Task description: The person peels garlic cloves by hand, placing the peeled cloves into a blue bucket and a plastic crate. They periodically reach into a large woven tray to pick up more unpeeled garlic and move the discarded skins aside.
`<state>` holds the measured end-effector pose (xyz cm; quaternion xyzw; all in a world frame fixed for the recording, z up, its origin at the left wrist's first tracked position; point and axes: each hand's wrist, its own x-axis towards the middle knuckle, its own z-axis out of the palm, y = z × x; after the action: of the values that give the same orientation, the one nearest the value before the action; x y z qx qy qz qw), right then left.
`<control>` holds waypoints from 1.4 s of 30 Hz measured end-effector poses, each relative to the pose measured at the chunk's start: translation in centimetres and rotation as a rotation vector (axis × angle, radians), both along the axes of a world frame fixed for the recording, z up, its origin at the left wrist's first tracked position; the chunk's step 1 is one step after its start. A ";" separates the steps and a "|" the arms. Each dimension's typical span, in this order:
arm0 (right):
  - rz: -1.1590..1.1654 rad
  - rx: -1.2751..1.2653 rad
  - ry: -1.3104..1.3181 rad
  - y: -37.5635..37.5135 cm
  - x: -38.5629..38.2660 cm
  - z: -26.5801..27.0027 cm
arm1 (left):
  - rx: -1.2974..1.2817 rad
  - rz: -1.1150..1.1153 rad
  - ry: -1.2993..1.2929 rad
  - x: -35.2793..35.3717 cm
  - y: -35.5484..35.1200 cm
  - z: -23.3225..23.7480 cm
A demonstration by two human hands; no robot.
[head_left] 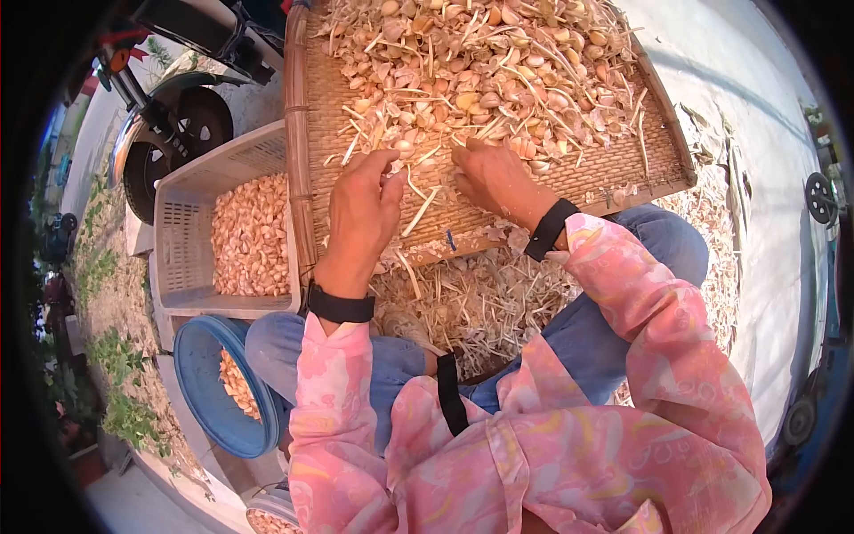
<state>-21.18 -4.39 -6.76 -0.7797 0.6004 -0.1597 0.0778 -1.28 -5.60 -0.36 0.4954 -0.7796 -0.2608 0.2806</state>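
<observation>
A woven tray (311, 107) with a wooden rim bears a heap of garlic cloves, dry skins and stalks (480, 71). Over the tray's near left part is my left hand (365, 200), its fingers curled with thumb and forefinger close together; whatever they hold is too small to name. My right hand (498, 178) rests at the near edge of the heap, fingers bent down among cloves and skins, their tips partly hidden. Between the two hands a pale stalk (421, 212) lies on the weave.
Left of the tray stands a white plastic crate (182, 200) with cloves inside. A blue bucket (191, 378) with cloves is nearer me. Skins and stalks (480, 303) cover the ground between my legs. A wheel (191, 125) stands behind the crate.
</observation>
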 end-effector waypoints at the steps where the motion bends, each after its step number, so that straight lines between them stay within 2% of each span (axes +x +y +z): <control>1: -0.011 0.042 -0.148 -0.2 -0.3 0.2 | -0.120 -0.076 -0.078 -2.3 -1.3 -1.7; 2: -0.024 0.086 -0.296 -0.3 -0.7 0.5 | -0.238 -0.154 -0.158 -3.7 -2.3 -3.3; 5: -0.085 0.282 -0.858 -0.4 -1.3 -0.5 | -0.050 -0.166 -0.395 -5.1 -3.8 -5.7; 6: -0.110 0.354 -1.067 -0.5 -1.2 -0.5 | -0.078 -0.163 -0.388 -5.0 -3.9 -6.1; 10: -0.002 0.497 -1.345 0.0 -1.6 -0.7 | -0.124 -0.125 -0.377 -3.8 -2.9 -6.3; 11: -0.009 0.514 -1.356 0.1 -1.5 -0.8 | -0.123 -0.099 -0.371 -3.6 -2.7 -6.0; 14: 0.007 0.439 -1.319 0.5 -1.0 -0.4 | 0.172 0.034 -0.123 -3.0 -2.2 -5.4; 18: -0.006 0.391 -1.330 1.2 0.2 1.1 | 0.571 0.033 0.726 -1.7 1.2 -3.4; 19: 0.027 0.382 -1.330 1.3 0.7 1.3 | 0.670 0.039 0.851 -1.5 2.1 -2.8; 21: 0.078 0.379 -1.414 1.9 1.7 2.1 | 0.754 0.035 1.054 -1.1 3.4 -2.6; 24: 0.157 0.267 -1.331 2.4 2.8 2.5 | 0.854 0.074 1.270 -0.6 4.8 -2.8; 25: 0.135 0.364 -1.415 3.1 3.3 2.9 | 0.886 0.125 1.309 -0.7 5.3 -2.6; 28: 0.262 -0.005 -0.791 4.3 3.9 3.3 | 1.024 0.184 1.567 -0.5 6.3 -3.4; 30: 0.333 -0.016 -0.749 4.7 4.3 3.3 | 1.162 0.213 1.803 0.4 6.6 -5.7; 31: 0.380 -0.065 -0.736 4.8 4.5 3.4 | 1.232 0.329 1.883 0.9 6.4 -6.3; 32: 0.427 -0.111 -0.722 4.7 4.7 3.4 | 1.219 0.274 1.906 2.3 5.7 -6.6; 33: 0.408 -0.058 -0.779 4.4 4.6 3.1 | 1.204 0.221 1.929 4.0 4.7 -6.2; 34: 0.354 -0.035 -0.723 3.8 4.3 2.7 | 1.189 0.169 1.951 5.9 3.7 -5.7; 36: 0.239 0.007 -0.613 1.7 3.2 2.0 | 0.666 0.432 1.581 9.8 1.7 -2.0; 38: 0.205 -0.063 -0.463 -0.8 2.8 1.6 | 0.319 0.810 0.760 11.9 0.0 1.5; 41: 0.156 -0.050 -0.291 -4.4 3.9 1.3 | -0.024 0.614 0.371 15.8 -2.1 -1.5; 42: 0.150 -0.015 -0.230 -5.4 4.5 1.0 | 0.090 0.557 0.398 14.9 -2.0 -1.0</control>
<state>-16.67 -9.78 -5.74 -0.7994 0.5265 -0.2461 0.1521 13.66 -7.57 -1.35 0.6404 -0.5323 -0.3000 0.4654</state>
